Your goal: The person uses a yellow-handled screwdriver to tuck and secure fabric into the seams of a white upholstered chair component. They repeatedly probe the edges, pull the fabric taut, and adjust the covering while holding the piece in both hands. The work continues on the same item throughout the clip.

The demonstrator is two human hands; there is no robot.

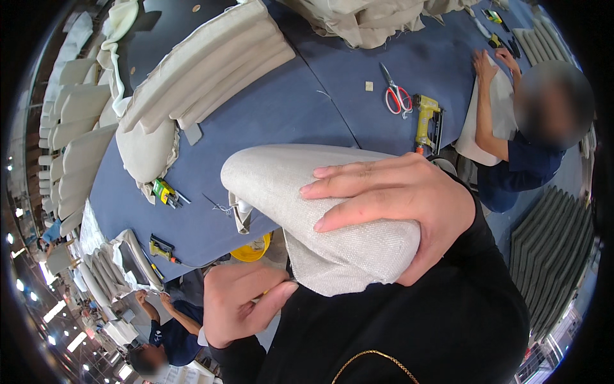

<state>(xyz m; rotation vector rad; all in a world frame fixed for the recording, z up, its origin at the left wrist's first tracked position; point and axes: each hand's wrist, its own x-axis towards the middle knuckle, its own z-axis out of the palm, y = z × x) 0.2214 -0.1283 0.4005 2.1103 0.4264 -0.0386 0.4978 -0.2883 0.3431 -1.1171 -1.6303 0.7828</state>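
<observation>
While gripping a beige padded piece (320, 185) with the right hand (409, 208), fingers slightly apart across its top and palm around its right end, pinch the loose cloth at its lower left corner with the left hand (246, 301), thumb and forefinger pressed together. Cannot tell the nature of a small yellowish bit (263, 294) between those fingers. Hold the piece tilted before the black-clad torso (396, 326), at the near edge of the blue surface (320, 121); cannot tell whether touching it. See beyond, toward the right, a yellow staple gun (425, 125) near red-handled scissors (398, 99). Find farther left a stack of beige panels (217, 70), then a green-and-yellow box (165, 192) and another staple gun (163, 248) near the left edge. Spot a yellow tub (251, 249) below. Notice one co-worker (537, 157) at the right, both hands at a beige panel (472, 137), and another co-worker (176, 326) at lower left.
</observation>
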